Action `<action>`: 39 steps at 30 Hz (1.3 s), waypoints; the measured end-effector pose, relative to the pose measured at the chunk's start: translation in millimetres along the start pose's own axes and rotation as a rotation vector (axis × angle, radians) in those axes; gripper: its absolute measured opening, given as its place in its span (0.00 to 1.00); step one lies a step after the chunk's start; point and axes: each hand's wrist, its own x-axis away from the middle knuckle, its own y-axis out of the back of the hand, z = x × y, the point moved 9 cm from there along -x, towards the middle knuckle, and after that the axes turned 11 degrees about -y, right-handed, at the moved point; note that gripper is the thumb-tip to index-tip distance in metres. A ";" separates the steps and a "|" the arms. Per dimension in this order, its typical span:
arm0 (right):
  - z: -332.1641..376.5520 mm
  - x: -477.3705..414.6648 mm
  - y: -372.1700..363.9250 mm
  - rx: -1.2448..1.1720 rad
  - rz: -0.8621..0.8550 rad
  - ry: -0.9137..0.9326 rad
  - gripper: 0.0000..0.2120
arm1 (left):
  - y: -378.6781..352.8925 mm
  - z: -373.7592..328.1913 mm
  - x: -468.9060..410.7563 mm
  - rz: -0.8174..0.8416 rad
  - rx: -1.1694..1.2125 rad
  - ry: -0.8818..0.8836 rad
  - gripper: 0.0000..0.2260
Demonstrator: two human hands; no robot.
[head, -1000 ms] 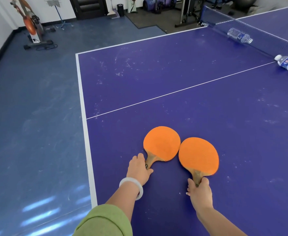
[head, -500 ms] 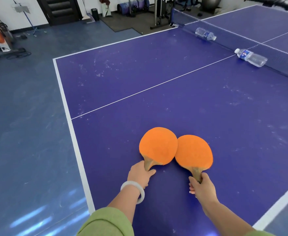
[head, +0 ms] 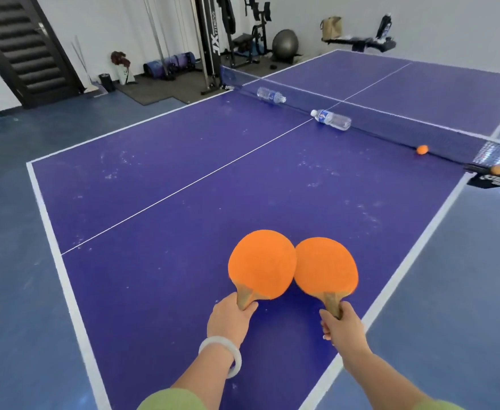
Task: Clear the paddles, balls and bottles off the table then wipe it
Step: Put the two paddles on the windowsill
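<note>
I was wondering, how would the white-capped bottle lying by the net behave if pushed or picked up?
The white-capped bottle lies on its side beside the net, so a push would probably roll it. Its clear, ribbed plastic looks thin and may dent under a firm squeeze. I cannot tell whether it holds water, so its weight is uncertain.

— Where can a hand pass on the table [head: 154,232]?

— From the near edge up to the net [head: 390,122], on both sides of the centre line.

— And what is in the way?

— The left paddle [head: 262,263] and right paddle [head: 327,266] in front, blades meeting, gripped by the left hand [head: 229,319] and right hand [head: 342,327]. The net bars the full width. One bottle [head: 331,119] lies at the net on the centre line, and another bottle [head: 271,95] near its left end. A ball [head: 422,149] sits at the net's foot, with a second ball [head: 498,170] by the right clamp.
</note>
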 end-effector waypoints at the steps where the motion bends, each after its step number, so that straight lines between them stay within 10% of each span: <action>1: -7.1 -1.1 22.4 -0.023 -0.011 -0.002 0.07 | -12.8 -18.2 4.9 0.011 0.011 -0.020 0.12; 18: -272.5 56.8 505.2 -0.334 -0.502 -0.208 0.08 | -371.1 -399.0 207.7 0.618 0.102 -0.511 0.09; 39: -582.9 254.5 699.8 -0.989 -1.167 -0.774 0.05 | -692.3 -653.5 562.8 1.549 -0.253 -1.257 0.06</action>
